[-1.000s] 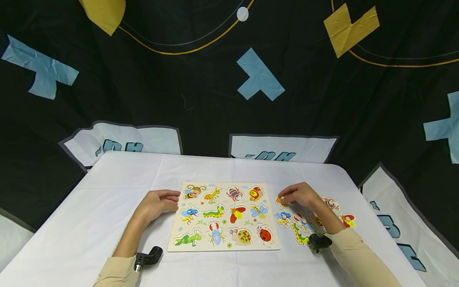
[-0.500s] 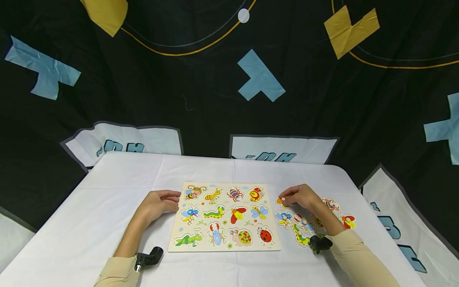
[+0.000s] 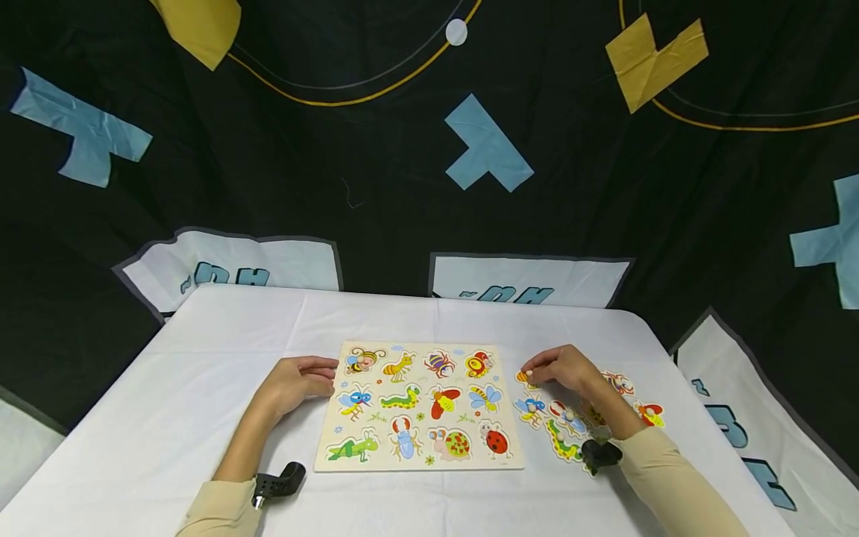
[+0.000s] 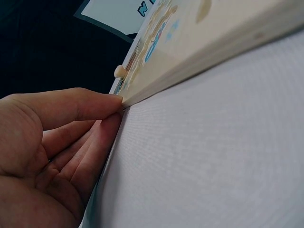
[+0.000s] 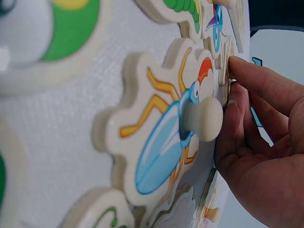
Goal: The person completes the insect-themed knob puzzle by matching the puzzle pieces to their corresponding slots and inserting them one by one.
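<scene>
My left hand [image 3: 290, 384] rests with fairly straight fingers against the left edge of a wooden insect puzzle board [image 3: 419, 429]. In the left wrist view, the fingertips [image 4: 116, 102] touch the board's edge, and a small wooden knob [image 4: 120, 71] sticks up beyond them. To the right of the board, my right hand [image 3: 567, 367] pinches an orange striped puzzle piece [image 3: 523, 377] lying on the table; the fingers partly cover it. Close to the right wrist camera lies a blue beetle piece [image 5: 159, 156] with a round knob [image 5: 209, 118].
Several loose knobbed pieces lie around and under my right forearm, among them a blue mosquito piece [image 3: 531, 409], a green caterpillar piece [image 3: 560, 441] and a red firefly piece [image 3: 649, 413]. A white cloth covers the table [image 3: 221, 335]. Behind it hangs a black curtain [image 3: 376, 179].
</scene>
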Demonstrator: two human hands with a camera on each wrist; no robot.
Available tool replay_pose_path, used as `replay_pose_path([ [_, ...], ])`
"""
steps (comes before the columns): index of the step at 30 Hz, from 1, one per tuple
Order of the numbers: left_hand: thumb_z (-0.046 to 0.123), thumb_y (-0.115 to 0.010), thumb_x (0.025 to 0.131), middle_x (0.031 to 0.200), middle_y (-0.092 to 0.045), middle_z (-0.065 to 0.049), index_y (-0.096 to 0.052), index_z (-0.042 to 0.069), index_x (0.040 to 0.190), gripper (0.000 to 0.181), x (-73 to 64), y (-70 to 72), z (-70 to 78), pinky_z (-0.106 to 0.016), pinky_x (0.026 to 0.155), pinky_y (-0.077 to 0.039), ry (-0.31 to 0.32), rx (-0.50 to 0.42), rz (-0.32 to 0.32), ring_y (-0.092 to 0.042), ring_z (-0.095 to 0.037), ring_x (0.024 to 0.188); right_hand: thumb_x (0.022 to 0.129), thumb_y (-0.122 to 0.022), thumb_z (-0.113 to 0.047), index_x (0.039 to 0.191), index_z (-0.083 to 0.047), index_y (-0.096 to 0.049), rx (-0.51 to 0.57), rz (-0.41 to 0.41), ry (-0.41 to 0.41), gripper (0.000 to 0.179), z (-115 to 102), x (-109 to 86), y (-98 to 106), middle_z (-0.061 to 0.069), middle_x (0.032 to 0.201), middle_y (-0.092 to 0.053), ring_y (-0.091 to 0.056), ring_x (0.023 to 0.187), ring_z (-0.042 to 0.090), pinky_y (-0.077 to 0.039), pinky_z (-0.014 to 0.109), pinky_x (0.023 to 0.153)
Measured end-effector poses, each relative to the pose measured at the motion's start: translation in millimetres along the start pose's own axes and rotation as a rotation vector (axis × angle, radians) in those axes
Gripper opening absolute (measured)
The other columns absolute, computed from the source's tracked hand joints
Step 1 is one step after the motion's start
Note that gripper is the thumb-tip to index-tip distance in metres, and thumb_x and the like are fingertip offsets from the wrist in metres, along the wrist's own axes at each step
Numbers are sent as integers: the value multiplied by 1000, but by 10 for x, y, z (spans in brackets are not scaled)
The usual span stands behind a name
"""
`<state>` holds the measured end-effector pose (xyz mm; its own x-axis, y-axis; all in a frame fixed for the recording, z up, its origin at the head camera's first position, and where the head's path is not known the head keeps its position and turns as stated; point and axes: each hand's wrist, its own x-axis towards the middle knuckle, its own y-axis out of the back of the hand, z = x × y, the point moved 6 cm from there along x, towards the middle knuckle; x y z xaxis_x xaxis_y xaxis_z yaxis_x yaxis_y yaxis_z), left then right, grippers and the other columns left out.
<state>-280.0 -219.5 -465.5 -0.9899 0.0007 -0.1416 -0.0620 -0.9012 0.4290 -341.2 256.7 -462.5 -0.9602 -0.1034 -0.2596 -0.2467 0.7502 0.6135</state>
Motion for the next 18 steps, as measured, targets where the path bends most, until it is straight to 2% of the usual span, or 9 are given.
replay_pose_path([
  [18, 3, -78, 78, 110, -75, -13, -66, 0, 130, 53, 7, -8, -8, -22, 75, -52, -4, -16, 4, -70, -13, 90, 80, -82, -20, 103, -11, -80, -24, -8, -14, 24, 35, 40, 9, 4, 101, -77, -62, 89, 19, -44, 31, 81],
])
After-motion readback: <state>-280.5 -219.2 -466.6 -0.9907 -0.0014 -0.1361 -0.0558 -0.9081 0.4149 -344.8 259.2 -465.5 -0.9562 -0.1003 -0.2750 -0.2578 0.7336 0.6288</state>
